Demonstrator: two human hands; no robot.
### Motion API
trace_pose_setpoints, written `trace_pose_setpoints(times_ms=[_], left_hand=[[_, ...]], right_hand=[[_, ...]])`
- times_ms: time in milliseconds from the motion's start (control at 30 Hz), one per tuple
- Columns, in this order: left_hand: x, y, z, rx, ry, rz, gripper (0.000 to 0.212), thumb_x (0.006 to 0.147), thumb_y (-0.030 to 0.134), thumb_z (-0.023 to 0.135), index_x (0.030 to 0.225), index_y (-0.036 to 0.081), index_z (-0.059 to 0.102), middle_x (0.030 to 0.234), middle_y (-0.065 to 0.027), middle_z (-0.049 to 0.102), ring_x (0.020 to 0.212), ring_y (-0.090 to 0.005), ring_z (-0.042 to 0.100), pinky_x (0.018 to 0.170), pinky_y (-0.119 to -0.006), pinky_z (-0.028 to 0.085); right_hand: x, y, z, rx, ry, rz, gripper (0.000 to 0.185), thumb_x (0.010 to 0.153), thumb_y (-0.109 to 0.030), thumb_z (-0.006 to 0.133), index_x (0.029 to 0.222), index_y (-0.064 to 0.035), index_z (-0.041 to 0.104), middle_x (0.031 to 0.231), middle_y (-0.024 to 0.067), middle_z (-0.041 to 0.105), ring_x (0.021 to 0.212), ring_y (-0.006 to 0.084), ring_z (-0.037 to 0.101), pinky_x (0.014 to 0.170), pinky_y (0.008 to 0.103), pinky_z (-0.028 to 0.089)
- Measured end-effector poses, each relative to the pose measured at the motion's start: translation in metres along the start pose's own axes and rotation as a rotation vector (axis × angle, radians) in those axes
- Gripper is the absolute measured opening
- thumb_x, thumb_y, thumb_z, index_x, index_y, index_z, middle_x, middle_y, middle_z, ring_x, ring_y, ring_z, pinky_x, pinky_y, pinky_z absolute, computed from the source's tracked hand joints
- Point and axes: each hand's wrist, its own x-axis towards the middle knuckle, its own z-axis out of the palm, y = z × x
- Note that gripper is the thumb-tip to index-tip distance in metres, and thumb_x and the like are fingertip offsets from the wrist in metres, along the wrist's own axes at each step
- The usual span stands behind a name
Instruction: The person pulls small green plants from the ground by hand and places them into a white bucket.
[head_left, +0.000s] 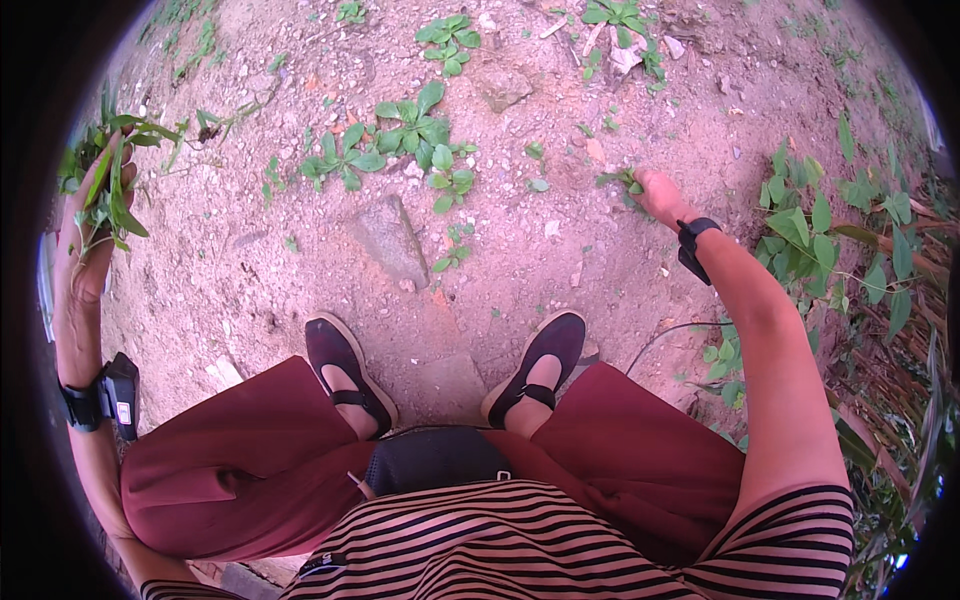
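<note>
My left hand (112, 184), at the far left, is closed around a bunch of green leafy plants (124, 202), whose leaves and stems stick out on both sides. My right hand (660, 193) is low over the soil at the right, its fingers closed on a small leafy weed (622, 178); whether that weed is still rooted cannot be told. Between the hands, broad-leaved weeds (412, 127) grow from the bare, gritty soil (495, 247). Smaller seedlings (452, 180) stand just below them. Each wrist wears a black strap with a device.
Flat stones lie in the soil, one in the middle (391, 240) and one farther off (504, 84). Leafy vines (810, 232) and dry stalks border the right side. My dark shoes (349, 367) are planted apart, and a thin black cable (660, 332) runs near my right knee.
</note>
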Motion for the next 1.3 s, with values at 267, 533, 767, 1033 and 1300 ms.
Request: trace_pose_setpoints(times_ms=[267,533,767,1033,1300], left_hand=[[0.001,0.010,0.036,0.018,0.296,-0.072,0.029,0.082,0.018,0.052,0.106,0.002,0.049,0.086,-0.0016,0.054,0.068,-0.0066,0.053,0.057,-0.016,0.042],[-0.009,0.007,0.026,0.006,0.342,-0.129,0.022,0.082,0.019,0.053,0.097,0.004,0.053,0.078,0.0016,0.054,0.063,-0.0051,0.052,0.052,-0.017,0.040],[-0.009,0.001,0.019,0.001,0.366,-0.197,0.023,0.081,0.021,0.053,0.098,0.005,0.054,0.078,0.0022,0.055,0.064,-0.0049,0.052,0.054,-0.017,0.039],[-0.014,-0.002,0.008,-0.018,0.378,-0.177,0.024,0.082,0.022,0.052,0.101,0.006,0.052,0.084,0.0017,0.055,0.066,-0.0050,0.053,0.057,-0.017,0.040],[-0.032,-0.002,-0.006,-0.038,0.398,-0.202,0.026,0.082,0.018,0.052,0.104,0.005,0.052,0.088,-0.0012,0.056,0.070,-0.0081,0.055,0.061,-0.018,0.044]], right_hand=[[0.063,-0.004,-0.035,0.439,0.307,0.282,0.027,0.065,-0.016,0.062,0.082,0.0024,0.053,0.080,0.0226,0.056,0.080,0.0348,0.054,0.069,0.0398,0.042],[0.081,-0.033,-0.044,0.330,0.306,-0.113,0.032,0.063,-0.008,0.061,0.094,-0.0041,0.053,0.084,0.0186,0.055,0.082,0.0353,0.051,0.070,0.0402,0.041],[0.083,-0.036,-0.035,0.333,0.386,0.063,0.023,0.065,-0.006,0.060,0.086,0.0004,0.056,0.077,0.0232,0.055,0.071,0.0368,0.054,0.063,0.0388,0.043],[0.112,-0.012,-0.066,1.114,0.492,0.241,0.022,0.067,-0.012,0.060,0.080,0.0045,0.056,0.063,0.0119,0.057,0.057,0.0177,0.055,0.055,0.0324,0.043],[0.161,-0.049,-0.073,0.341,0.438,-0.038,0.031,0.065,-0.020,0.064,0.083,0.0023,0.053,0.081,0.0226,0.056,0.080,0.0350,0.054,0.068,0.0394,0.042]])
